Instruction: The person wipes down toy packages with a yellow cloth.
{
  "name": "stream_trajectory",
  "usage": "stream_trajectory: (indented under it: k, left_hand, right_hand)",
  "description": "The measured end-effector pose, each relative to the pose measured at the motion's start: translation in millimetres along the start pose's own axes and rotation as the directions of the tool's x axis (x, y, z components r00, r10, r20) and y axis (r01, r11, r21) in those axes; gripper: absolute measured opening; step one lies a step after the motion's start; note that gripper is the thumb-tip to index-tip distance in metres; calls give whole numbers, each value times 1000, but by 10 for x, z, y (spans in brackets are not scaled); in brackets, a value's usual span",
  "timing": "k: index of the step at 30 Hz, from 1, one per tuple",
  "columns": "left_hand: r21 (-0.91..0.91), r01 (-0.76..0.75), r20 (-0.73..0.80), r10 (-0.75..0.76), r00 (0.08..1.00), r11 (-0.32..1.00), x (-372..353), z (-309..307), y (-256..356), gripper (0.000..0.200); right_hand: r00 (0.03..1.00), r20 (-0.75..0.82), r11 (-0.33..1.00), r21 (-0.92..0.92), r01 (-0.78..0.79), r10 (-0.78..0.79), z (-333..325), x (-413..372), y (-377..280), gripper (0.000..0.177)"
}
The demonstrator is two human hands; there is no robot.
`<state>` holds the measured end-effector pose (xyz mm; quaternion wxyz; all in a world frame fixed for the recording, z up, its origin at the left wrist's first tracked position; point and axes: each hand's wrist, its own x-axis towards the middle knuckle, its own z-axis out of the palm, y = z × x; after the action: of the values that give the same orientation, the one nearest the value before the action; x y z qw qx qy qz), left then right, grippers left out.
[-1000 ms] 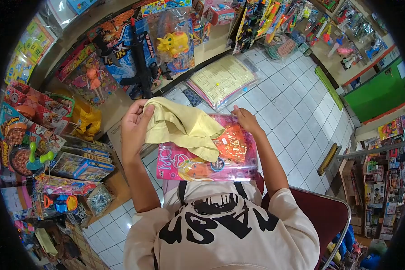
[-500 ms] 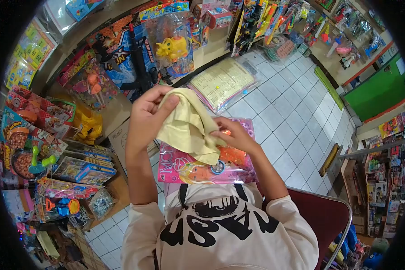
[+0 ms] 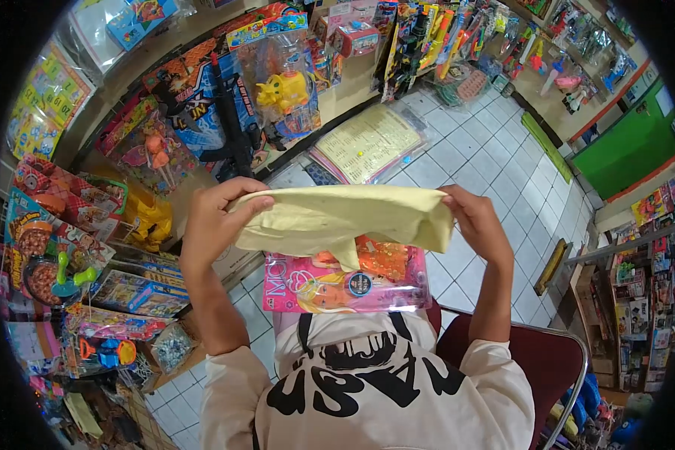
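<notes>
A pale yellow cloth (image 3: 330, 217) hangs stretched out between both hands. My left hand (image 3: 221, 221) pinches its left end between thumb and fingers. At the right end, my right hand (image 3: 476, 217) grips the other corner. A lower flap of the cloth droops over a pink toy package (image 3: 345, 289) with a doll picture and an orange item, which lies on the lap. The cloth hides the upper part of that package.
A stack of plastic-wrapped printed sheets (image 3: 371, 142) lies on the tiled floor (image 3: 457, 262) ahead. Packaged toys (image 3: 285, 90) line the wall, with more boxes (image 3: 139, 289) at the left. A red chair (image 3: 532, 360) is at the right, near shelves (image 3: 630, 315).
The bunched cloth has been spread out wide. My right hand has moved right and up with one end, and my left hand has moved left and down.
</notes>
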<state>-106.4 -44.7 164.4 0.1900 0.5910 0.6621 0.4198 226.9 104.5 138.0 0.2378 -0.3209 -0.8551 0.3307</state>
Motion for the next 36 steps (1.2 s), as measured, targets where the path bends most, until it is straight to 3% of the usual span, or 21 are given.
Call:
stream_trajectory:
  k: [5,8,11,12,14,15,16,17,19,21,24,26,27,30,31,34,35,36]
  left_hand:
    - [-374,49,16,-47,999,926,-124,-91,181,15]
    - [-488,137,71,-117,991,862,-85,-77,205,14]
    - [-460,236,135,-195,971,856,-52,167,-51,15]
    - [-368,242,140,-204,969,898,-69,304,-169,17]
    - [-176,245,145,-221,964,953,-107,598,-431,20]
    - [-57,243,128,-234,964,968,-133,747,-585,21]
    - [63,242,106,-247,963,968,-171,886,-740,22]
    - [131,204,91,-217,972,970,-242,1000,-877,24]
    - [-60,220,121,-212,970,974,-368,1200,-1203,27]
    - [-292,282,206,-228,952,914,-409,1212,-1198,32]
    - [-694,432,326,-284,902,576,-372,1134,-829,28]
    - [-707,441,350,-269,897,552,-364,1086,-726,25]
    - [-714,445,361,-261,895,541,-369,1061,-716,23]
    - [-590,427,184,-401,897,685,-441,961,-977,22]
    - [-356,390,58,-397,916,849,-507,925,-1166,23]
    - [-77,341,-156,-349,924,937,-687,957,-1639,23]
    - [19,328,-197,-318,927,944,-734,1022,-1736,24]
    - [115,316,-233,-284,930,942,-774,1080,-1800,25]
  right_hand:
    - [995,-67,969,233,83,-69,-265,-105,-175,15]
    - [985,83,792,586,-171,151,-329,-24,-279,18]
    - [974,181,874,440,-205,137,-263,273,229,24]
    - [972,191,905,375,-199,135,-185,355,416,24]
    - [976,105,982,-8,-188,188,32,440,764,28]
    - [989,60,991,-16,-135,135,203,412,953,28]
    - [990,-44,968,-220,123,-136,418,366,1223,29]
    - [995,6,975,-199,94,-95,542,334,1065,31]
    - [977,211,1000,0,0,0,843,273,712,37]
    - [917,387,995,53,79,-93,1140,191,411,57]
    - [899,337,958,35,284,-279,1472,216,-9,77]
    - [875,259,909,30,417,-410,1751,266,61,84]
    - [876,301,926,138,352,-378,1818,324,99,75]
    - [845,516,976,215,26,-136,1742,380,228,72]
    - [885,421,964,245,103,-201,1716,386,286,74]
    - [952,160,949,224,223,-261,1595,448,334,74]
    - [951,204,940,297,168,-234,1565,489,345,65]
    - [942,250,967,178,181,-222,1609,496,321,64]
